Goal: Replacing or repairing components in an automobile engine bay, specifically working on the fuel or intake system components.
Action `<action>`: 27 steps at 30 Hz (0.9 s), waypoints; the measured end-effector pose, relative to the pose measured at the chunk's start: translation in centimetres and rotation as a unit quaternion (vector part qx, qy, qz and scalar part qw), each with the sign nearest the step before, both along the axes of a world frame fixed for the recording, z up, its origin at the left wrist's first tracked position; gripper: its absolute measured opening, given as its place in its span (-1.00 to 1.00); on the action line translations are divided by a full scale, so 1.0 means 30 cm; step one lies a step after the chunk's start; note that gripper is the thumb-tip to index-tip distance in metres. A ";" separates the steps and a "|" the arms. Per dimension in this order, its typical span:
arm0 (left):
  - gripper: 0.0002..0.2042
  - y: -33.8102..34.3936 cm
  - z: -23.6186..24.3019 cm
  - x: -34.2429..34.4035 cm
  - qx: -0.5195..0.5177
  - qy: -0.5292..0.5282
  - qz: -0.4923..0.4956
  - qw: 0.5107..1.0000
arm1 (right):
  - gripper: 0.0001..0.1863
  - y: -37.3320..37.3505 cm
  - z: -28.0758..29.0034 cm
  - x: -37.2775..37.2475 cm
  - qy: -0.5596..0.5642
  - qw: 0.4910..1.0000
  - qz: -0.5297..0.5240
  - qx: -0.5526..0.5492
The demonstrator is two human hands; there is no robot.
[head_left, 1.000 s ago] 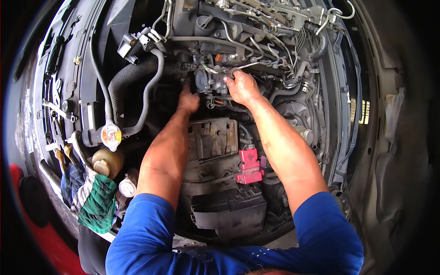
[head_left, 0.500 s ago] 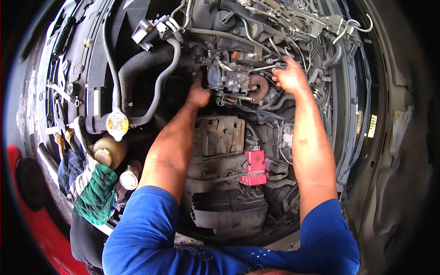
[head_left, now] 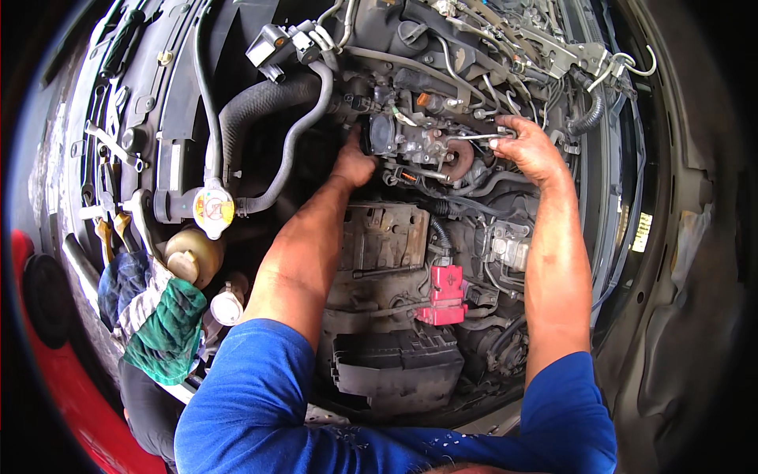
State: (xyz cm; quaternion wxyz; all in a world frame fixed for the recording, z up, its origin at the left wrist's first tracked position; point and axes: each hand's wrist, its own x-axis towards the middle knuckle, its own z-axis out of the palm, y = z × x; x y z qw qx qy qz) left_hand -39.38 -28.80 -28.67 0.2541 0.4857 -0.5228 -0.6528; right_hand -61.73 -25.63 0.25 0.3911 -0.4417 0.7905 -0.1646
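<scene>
Fingers [head_left: 507, 122] of the right hand [head_left: 532, 150] curl around the near end of a slender metal bar [head_left: 472, 137], with the thumb pressed in from below and little space left between them. The bar runs leftward from this grip, so most of its length lies beyond the fingertips, above a rust-brown curved pipe [head_left: 459, 160]. Its far end reaches the grimy metal engine part; whether it is seated on anything there cannot be told.

The left hand [head_left: 354, 163] reaches into the dark gap just left of a round dark cover [head_left: 383, 133] on the same engine part. Its fingertips disappear into shadow, so how far apart they are, and whether they have hold of anything, cannot be told. An orange connector [head_left: 428, 101] sits between the two hands, a little higher up.

Below, between the forearms, are a bare metal tray [head_left: 388, 237], a red plastic cover [head_left: 447, 295] and a black box [head_left: 399, 365]. To the left, a radiator cap [head_left: 213, 208] stands near a thick black hose [head_left: 241, 117], with wrenches [head_left: 117, 148] and a green cloth [head_left: 166, 338] farther out along the edge.
</scene>
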 end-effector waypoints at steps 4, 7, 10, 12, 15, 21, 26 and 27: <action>-0.11 0.000 0.000 -0.004 -0.017 -0.022 -0.003 1.000 | -0.37 0.014 0.018 -0.016 -0.132 0.990 -0.040 -0.040; -0.14 0.013 0.011 -0.017 -0.007 -0.054 0.003 0.999 | -0.43 0.002 0.030 -0.014 -0.041 0.997 -0.038 -0.045; -0.22 0.005 -0.078 -0.009 -0.076 -0.088 -0.001 0.993 | -0.49 -0.025 0.019 0.002 0.057 0.997 -0.008 -0.042; -0.29 0.014 -0.084 -0.021 -0.079 -0.088 0.030 0.993 | -0.51 -0.022 0.016 -0.008 0.065 0.996 -0.014 -0.054; -0.37 0.018 -0.078 -0.032 -0.094 -0.088 0.052 0.990 | -0.53 -0.015 0.013 -0.018 0.083 0.994 -0.021 -0.065; -0.43 0.018 -0.047 -0.038 -0.086 -0.106 0.031 0.990 | -0.55 -0.021 0.008 -0.018 0.100 0.992 -0.021 -0.074; -0.46 0.007 -0.099 -0.018 -0.103 -0.108 0.038 0.988 | -0.54 -0.043 0.004 0.006 0.090 0.992 -0.021 -0.084; -0.45 0.012 -0.096 -0.029 -0.114 -0.117 0.036 0.986 | -0.55 -0.039 0.010 0.006 0.096 0.992 -0.023 -0.083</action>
